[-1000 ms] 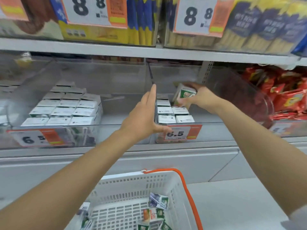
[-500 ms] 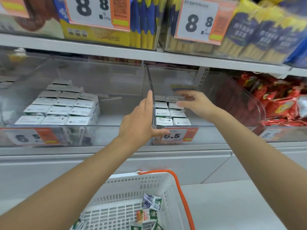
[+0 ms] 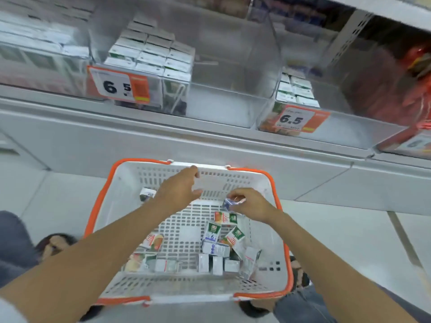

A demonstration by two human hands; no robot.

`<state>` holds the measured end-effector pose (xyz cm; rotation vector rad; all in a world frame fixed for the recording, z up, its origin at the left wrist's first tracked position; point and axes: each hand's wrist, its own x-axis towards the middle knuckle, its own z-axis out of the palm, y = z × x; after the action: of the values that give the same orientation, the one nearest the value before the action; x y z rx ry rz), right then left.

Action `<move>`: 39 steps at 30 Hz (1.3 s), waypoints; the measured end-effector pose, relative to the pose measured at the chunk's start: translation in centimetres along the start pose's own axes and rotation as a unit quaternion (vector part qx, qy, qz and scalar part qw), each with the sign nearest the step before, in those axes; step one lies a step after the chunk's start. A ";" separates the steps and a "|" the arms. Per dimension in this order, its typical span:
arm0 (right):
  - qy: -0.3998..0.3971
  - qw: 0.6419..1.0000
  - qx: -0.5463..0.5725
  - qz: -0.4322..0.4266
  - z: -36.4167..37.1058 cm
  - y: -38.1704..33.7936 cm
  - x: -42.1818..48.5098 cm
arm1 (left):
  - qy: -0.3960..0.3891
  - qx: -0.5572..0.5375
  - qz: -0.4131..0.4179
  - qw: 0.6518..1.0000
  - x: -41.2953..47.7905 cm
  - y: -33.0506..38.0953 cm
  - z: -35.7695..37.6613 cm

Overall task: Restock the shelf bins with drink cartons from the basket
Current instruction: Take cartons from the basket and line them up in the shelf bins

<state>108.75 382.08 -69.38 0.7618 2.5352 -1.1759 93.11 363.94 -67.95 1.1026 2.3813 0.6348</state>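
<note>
Down over the basket (image 3: 175, 287) on the floor, my right hand (image 3: 253, 205) pinches a small blue-and-white carton (image 3: 229, 203) by its upper end, my fingers (image 3: 238, 195) curled round it against the thumb. It sits close to the basket's far wall, just above the other cartons (image 3: 213, 233) scattered on the slatted bottom. The blur keeps me from telling whether it hangs free or touches the one beneath. My left hand (image 3: 179, 190) hovers beside it, loose and spread, holding nothing.

I judge these little cartons light enough for a one-handed pinch. They look stiff along the edges and folds but soft across the broad faces, so a hard squeeze in the middle would likely dent one or strain its seal. The coated board is probably slick, so I would take it across the narrow sides, near the corners, where the folds resist.

Up on the shelf, the right bin (image 3: 345, 129) behind the 6.5 tag (image 3: 296, 120) holds cartons in upright rows, so a grip near the top should let the base go down first.
</note>
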 end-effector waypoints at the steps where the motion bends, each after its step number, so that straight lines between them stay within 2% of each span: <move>1: -0.051 0.998 0.001 0.024 2.3 1.1 1.2 | -0.028 -0.009 -0.030 0.999 -0.8 -2.7 0.8; 5: -0.174 0.978 0.018 0.111 7.8 4.2 4.8 | -0.101 -0.093 -0.130 0.982 -3.7 -10.1 2.9; 9: -0.170 0.970 0.034 0.171 11.3 6.4 7.7 | -0.117 -0.089 -0.166 0.975 -5.0 -14.2 4.4; 12: -0.181 0.969 -0.063 0.155 13.2 7.1 8.4 | -0.120 -0.147 -0.195 0.962 -4.4 -14.6 5.7; 14: -0.191 0.972 -0.077 0.115 13.6 6.7 8.4 | -0.134 -0.180 -0.203 0.953 -3.4 -13.8 6.6; 15: -0.171 0.979 -0.075 0.085 13.4 6.3 8.4 | -0.149 -0.192 -0.198 0.950 -2.9 -13.1 7.1; 16: -0.139 0.988 -0.050 0.053 13.1 5.5 8.4 | -0.165 -0.207 -0.188 0.946 -2.4 -12.3 7.6; 18: -0.099 0.992 0.072 0.035 11.9 3.6 8.4 | -0.207 -0.241 -0.173 0.932 -1.4 -10.5 8.8; 20: -0.118 0.972 0.201 0.037 10.9 2.3 8.3 | -0.232 -0.278 -0.183 0.914 -0.8 -9.3 10.0; 21: -0.133 0.966 0.218 0.036 10.6 2.0 8.3 | -0.225 -0.293 -0.200 0.908 -0.7 -9.2 10.5; 24: -0.181 0.975 0.105 0.074 10.6 3.3 7.7 | -0.188 -0.331 -0.247 0.891 -1.9 -10.1 11.2; 29: -0.316 0.938 -0.045 0.135 15.1 7.6 6.3 | -0.163 -0.399 -0.311 0.847 -4.9 -12.9 10.2; 33: -0.299 0.942 -0.040 0.145 16.1 8.3 7.3 | -0.130 -0.415 -0.342 0.833 -6.1 -14.2 9.0; 36: -0.313 0.936 -0.081 0.139 15.9 8.5 7.6 | -0.118 -0.415 -0.357 0.828 -6.5 -14.1 9.2; 39: -0.263 0.954 -0.075 0.127 15.9 8.2 7.3 | -0.118 -0.408 -0.370 0.826 -6.6 -13.2 9.4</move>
<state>107.17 376.95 -87.92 0.6130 1.9924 -0.9355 94.51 353.15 -81.69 -0.1226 1.7651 0.9857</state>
